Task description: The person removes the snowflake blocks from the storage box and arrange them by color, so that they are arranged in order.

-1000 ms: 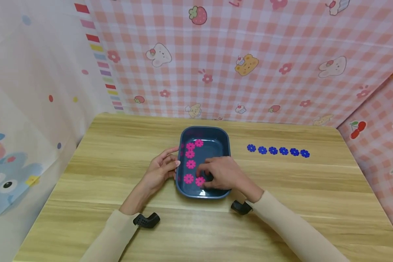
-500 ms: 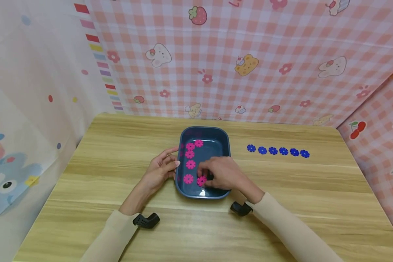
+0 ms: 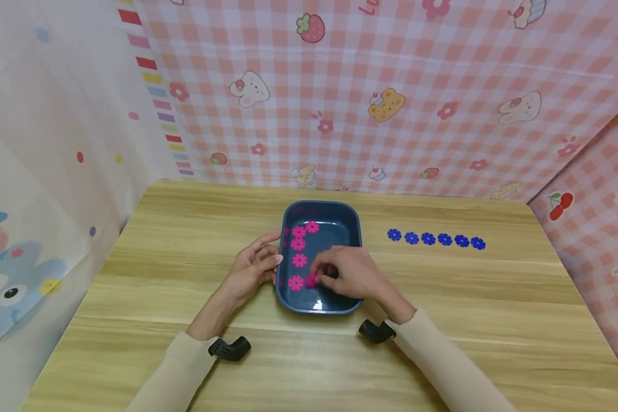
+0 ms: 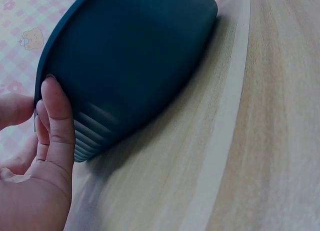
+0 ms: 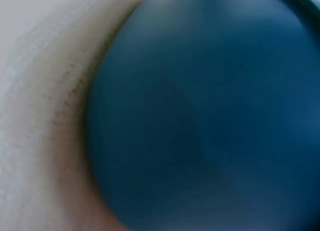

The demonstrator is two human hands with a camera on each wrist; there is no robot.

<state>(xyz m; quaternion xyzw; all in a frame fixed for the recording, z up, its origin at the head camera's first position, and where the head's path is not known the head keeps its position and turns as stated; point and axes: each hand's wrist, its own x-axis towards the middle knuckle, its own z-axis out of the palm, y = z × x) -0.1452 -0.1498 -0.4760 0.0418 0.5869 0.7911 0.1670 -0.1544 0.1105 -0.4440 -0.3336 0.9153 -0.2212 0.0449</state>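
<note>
The left hand (image 3: 250, 266) grips a dark-blue, round-cornered tray (image 3: 337, 236) by its rim on a wood-grain table (image 3: 309, 372). Inside the tray, the right hand (image 3: 349, 270) pinches a magenta flower-shaped disc (image 3: 311, 281) near five matching discs (image 3: 300, 260); six blue flower-shaped discs (image 3: 428, 239) lie rightward.

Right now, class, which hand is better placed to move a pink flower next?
Probably the right hand: it pinches a pink flower piece inside the tray, while the left hand holds the tray's side.
</note>
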